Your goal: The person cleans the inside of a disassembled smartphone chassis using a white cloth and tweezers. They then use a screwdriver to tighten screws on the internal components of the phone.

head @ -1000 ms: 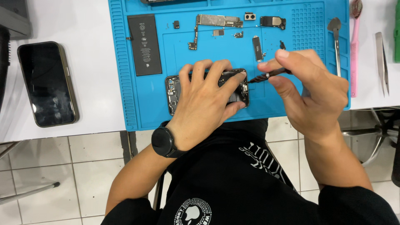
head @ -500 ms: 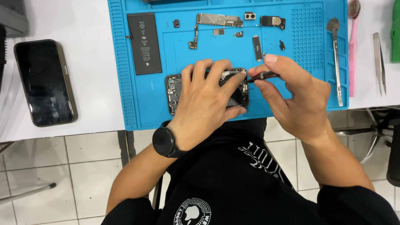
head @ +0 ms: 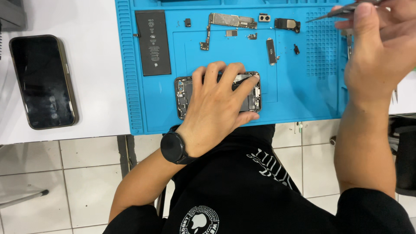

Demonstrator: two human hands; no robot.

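My left hand (head: 219, 102) lies flat on an opened phone chassis (head: 184, 93) near the front edge of a blue repair mat (head: 299, 93), pinning it down. A black watch (head: 173, 147) sits on that wrist. My right hand (head: 377, 47) is raised over the mat's right side, closed on a thin dark tool (head: 333, 14) whose tip points left. Removed parts lie at the back of the mat: a black battery (head: 152, 42), a logic board (head: 232, 20), a small camera module (head: 264, 17), a dark speaker part (head: 287, 24) and a narrow bracket (head: 271, 51).
A black phone screen (head: 42, 81) lies face up on the white table (head: 95, 65) left of the mat. Tiled floor (head: 65, 182) shows below the table edge. A dark chair part (head: 405, 151) is at the right.
My right hand has lifted the tool off the chassis and swung up and right, away from the phone. My left hand stays pressed on the chassis.
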